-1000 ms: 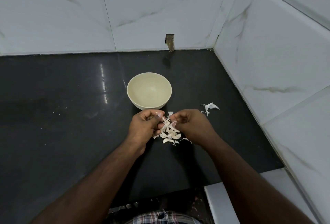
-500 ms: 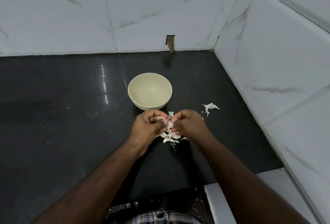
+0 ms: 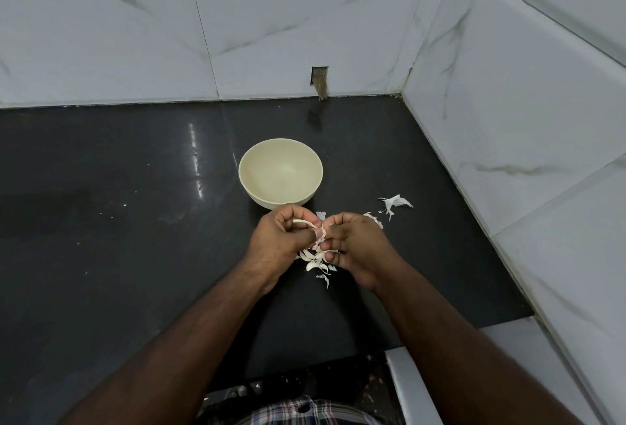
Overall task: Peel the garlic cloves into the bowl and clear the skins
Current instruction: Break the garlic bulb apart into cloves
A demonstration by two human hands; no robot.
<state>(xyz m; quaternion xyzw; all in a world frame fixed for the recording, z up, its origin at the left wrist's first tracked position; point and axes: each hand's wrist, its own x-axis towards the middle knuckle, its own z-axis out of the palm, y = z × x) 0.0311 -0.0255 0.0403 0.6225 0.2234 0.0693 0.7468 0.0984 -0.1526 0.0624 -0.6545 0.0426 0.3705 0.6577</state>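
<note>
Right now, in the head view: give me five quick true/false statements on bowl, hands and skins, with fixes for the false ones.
1. The bowl holds several peeled cloves. False: its inside looks empty.
2. Both hands work a garlic clove between them, the left hand and right hand each with a fingertip grip on it. True.
3. The pile of skins lies inside the bowl. False: it lies on the black counter, under the hands.
4. A loose skin lies on the counter to the right of the bowl. True.
5. The bowl is tipped on its side. False: it stands upright, beyond the hands.
</note>
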